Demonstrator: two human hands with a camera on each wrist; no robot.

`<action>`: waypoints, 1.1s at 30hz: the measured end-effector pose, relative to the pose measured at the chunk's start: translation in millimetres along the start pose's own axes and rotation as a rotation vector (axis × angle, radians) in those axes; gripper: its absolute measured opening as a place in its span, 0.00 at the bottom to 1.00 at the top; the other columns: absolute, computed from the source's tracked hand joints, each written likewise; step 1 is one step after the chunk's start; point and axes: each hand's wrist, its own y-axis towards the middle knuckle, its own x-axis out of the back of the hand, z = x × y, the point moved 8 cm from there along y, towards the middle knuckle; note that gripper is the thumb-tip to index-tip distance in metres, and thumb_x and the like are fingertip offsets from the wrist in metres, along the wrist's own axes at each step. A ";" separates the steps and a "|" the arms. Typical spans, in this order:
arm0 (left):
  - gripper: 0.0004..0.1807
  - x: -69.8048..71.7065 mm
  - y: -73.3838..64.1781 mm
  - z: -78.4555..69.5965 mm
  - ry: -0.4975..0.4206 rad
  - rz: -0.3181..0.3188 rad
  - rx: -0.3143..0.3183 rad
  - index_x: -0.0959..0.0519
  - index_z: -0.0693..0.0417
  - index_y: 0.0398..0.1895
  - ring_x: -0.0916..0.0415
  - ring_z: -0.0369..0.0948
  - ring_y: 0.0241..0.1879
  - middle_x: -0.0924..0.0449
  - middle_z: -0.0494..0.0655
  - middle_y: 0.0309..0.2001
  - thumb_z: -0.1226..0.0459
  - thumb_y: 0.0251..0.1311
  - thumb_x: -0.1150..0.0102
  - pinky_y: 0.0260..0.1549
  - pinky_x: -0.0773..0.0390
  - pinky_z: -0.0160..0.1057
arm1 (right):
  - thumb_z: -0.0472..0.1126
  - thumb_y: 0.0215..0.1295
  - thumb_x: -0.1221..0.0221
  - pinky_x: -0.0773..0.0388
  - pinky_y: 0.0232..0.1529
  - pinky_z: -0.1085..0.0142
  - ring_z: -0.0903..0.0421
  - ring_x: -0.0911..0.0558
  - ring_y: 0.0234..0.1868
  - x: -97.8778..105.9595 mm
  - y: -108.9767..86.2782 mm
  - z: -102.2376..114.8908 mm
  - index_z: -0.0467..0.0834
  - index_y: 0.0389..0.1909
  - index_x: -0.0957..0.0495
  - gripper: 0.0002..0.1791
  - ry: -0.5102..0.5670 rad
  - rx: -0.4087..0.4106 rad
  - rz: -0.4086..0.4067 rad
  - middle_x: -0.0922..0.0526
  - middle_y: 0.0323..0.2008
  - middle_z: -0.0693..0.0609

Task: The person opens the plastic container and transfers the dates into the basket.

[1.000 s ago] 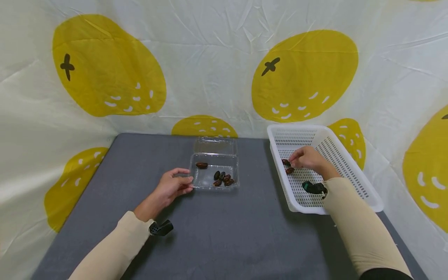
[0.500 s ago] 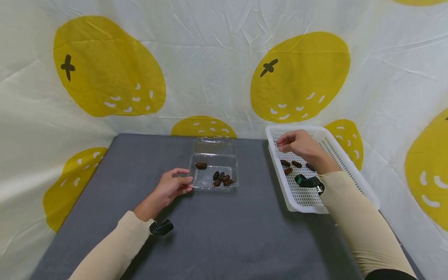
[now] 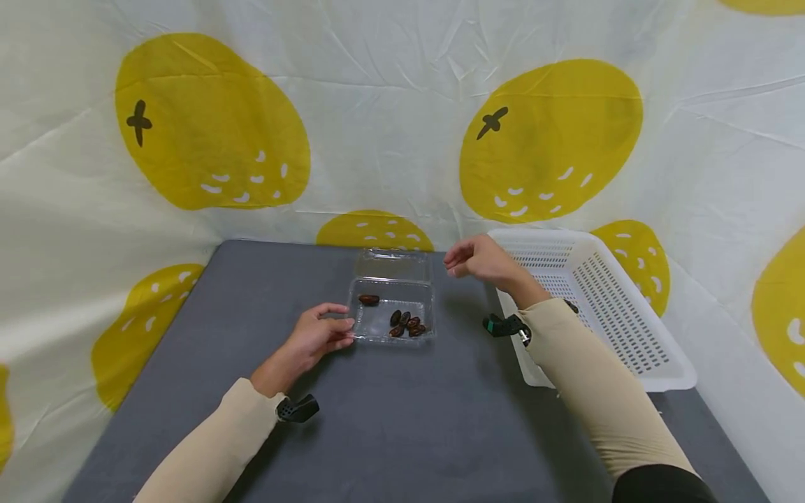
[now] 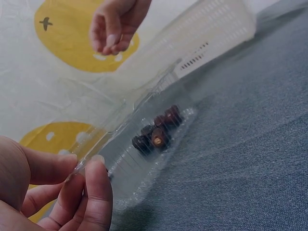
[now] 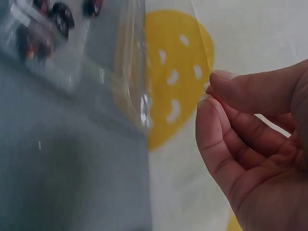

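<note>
A clear plastic clamshell box [image 3: 393,307] lies on the grey table with its lid folded back. One date [image 3: 368,300] lies by its upper left corner. Several more dates [image 3: 405,323] cluster at the near right. My left hand [image 3: 317,335] pinches the box's left edge between thumb and fingers, as the left wrist view [image 4: 77,168] confirms. My right hand [image 3: 481,262] is in the air between box and basket. In the right wrist view, its thumb and fingertips [image 5: 211,122] meet with nothing visible between them.
A white perforated basket [image 3: 622,307] stands at the right of the table [image 3: 402,419], partly covered by my right forearm. A dark date [image 3: 571,306] shows beside the sleeve inside it. A white cloth with yellow fruit prints hangs behind the table.
My right hand has risen out of the basket, where several dates lay in view, and moved left toward the box. My left hand has stayed at the box's edge.
</note>
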 end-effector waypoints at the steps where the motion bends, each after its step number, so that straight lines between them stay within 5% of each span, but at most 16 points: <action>1: 0.25 -0.1 0.2 -0.2 0.001 -0.005 0.001 0.29 0.65 0.67 0.16 0.37 0.25 0.15 0.49 0.32 0.73 0.68 0.37 0.31 0.12 0.34 | 0.30 0.62 0.31 0.16 0.47 0.64 0.56 0.14 0.39 -5.6 3.1 3.0 0.33 0.47 0.14 0.12 0.012 0.007 0.004 0.11 0.43 0.38; 11: 0.24 0.6 -0.4 -2.8 0.012 -0.016 0.004 0.29 0.64 0.67 0.17 0.38 0.25 0.15 0.50 0.32 0.72 0.69 0.37 0.30 0.12 0.34 | 0.29 0.60 0.30 0.15 0.57 0.53 0.52 0.11 0.45 -68.1 23.7 18.3 0.33 0.52 0.15 0.18 0.130 0.006 0.073 0.11 0.49 0.36; 17: 0.25 -0.1 -0.1 -4.5 0.005 -0.017 0.001 0.30 0.66 0.67 0.17 0.37 0.24 0.15 0.49 0.30 0.73 0.69 0.37 0.29 0.13 0.33 | 0.32 0.60 0.29 0.14 0.50 0.57 0.49 0.12 0.49 -104.0 32.1 20.2 0.35 0.51 0.14 0.17 0.036 0.039 0.087 0.10 0.48 0.41; 25: 0.25 -0.1 -1.5 4.1 0.013 -0.032 0.006 0.29 0.64 0.67 0.17 0.37 0.24 0.15 0.49 0.31 0.70 0.69 0.36 0.29 0.13 0.33 | 0.32 0.56 0.28 0.15 0.54 0.56 0.50 0.12 0.49 -144.7 38.7 18.4 0.41 0.49 0.11 0.18 -0.110 0.082 0.037 0.08 0.46 0.46; 33: 0.24 -0.6 0.0 3.4 0.021 -0.041 0.001 0.28 0.66 0.65 0.18 0.37 0.23 0.14 0.52 0.33 0.72 0.67 0.35 0.28 0.13 0.34 | 0.33 0.56 0.27 0.15 0.51 0.55 0.50 0.12 0.44 -163.5 41.3 20.1 0.42 0.46 0.11 0.15 -0.250 0.128 -0.006 0.08 0.42 0.48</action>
